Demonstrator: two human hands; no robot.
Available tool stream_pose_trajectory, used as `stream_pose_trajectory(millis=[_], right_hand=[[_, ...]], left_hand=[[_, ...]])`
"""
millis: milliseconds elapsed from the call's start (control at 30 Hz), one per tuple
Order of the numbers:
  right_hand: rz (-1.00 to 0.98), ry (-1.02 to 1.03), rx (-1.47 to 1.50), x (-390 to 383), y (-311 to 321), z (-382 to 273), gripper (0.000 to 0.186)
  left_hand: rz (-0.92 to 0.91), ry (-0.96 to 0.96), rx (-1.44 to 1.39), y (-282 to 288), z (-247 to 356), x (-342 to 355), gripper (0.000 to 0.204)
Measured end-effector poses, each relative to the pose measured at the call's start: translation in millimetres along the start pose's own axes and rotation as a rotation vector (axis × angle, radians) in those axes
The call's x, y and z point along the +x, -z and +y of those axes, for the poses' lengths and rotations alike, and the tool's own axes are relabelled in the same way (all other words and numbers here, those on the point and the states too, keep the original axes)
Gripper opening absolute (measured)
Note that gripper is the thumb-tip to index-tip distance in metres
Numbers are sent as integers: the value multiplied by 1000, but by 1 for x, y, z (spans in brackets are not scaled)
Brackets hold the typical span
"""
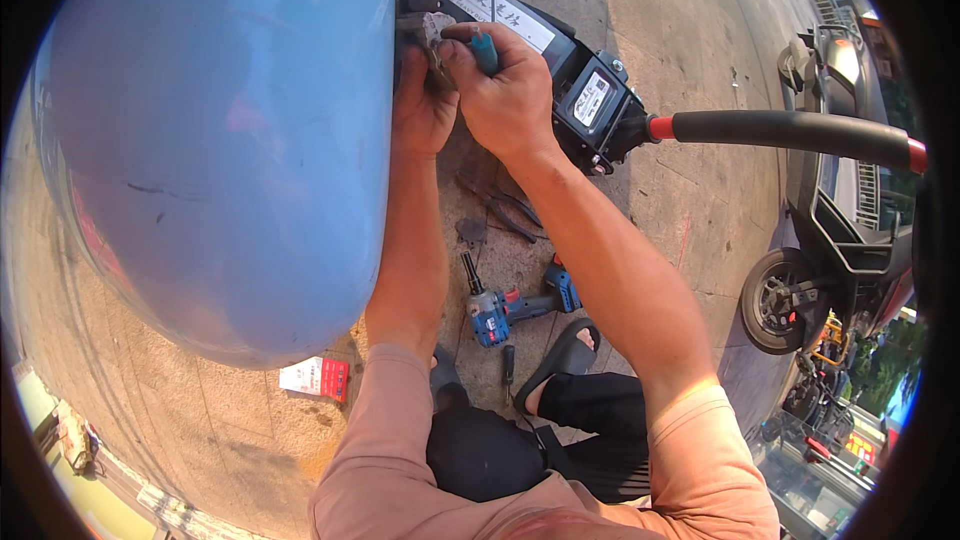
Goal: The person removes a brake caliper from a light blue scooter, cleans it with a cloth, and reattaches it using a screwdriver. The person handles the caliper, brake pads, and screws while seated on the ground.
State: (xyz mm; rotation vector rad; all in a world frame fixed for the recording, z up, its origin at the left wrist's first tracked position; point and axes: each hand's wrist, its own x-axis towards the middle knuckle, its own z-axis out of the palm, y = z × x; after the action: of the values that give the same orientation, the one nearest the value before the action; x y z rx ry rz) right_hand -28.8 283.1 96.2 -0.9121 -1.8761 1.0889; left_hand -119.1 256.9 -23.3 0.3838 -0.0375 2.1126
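Note:
Both my hands meet at the right edge of a large glossy blue-grey body panel (220, 150), high in the view. My right hand (510, 90) is closed around a tool with a short teal handle (484, 53); its working end is hard to make out. Beside it, my left hand (425, 115) has its fingers curled against a small dirty metal part (437, 30) with a pale, crusty surface. The panel and shadow partly hide those fingers. My right thumb and fingertips also come close to this part.
Right of my hands stands a black metal device (590, 95) with a long foam-covered handle (790, 130). Pliers (515, 215), a blue cordless impact wrench (490, 320) and a dark screwdriver (509, 370) lie on the paving. A red-and-white box (315, 378) lies under the panel; a scooter (830, 210) stands far right.

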Motion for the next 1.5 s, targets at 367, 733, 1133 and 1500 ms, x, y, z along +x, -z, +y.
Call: stream_pose_trajectory(millis=[367,733,1133,1500], right_hand=[[-111,-157,50,8,6,2,19],[-207,-123,-36,20,17,-14,19],[-207,-93,-157,20,11,-17,25],[-252,-111,-108,21,19,-21,29]], left_hand=[[15,-43,286,-12,12,-9,49],[103,-29,157,-4,3,-7,41],[170,-6,3,2,2,-8,42],[35,14,99,5,3,-10,42]])
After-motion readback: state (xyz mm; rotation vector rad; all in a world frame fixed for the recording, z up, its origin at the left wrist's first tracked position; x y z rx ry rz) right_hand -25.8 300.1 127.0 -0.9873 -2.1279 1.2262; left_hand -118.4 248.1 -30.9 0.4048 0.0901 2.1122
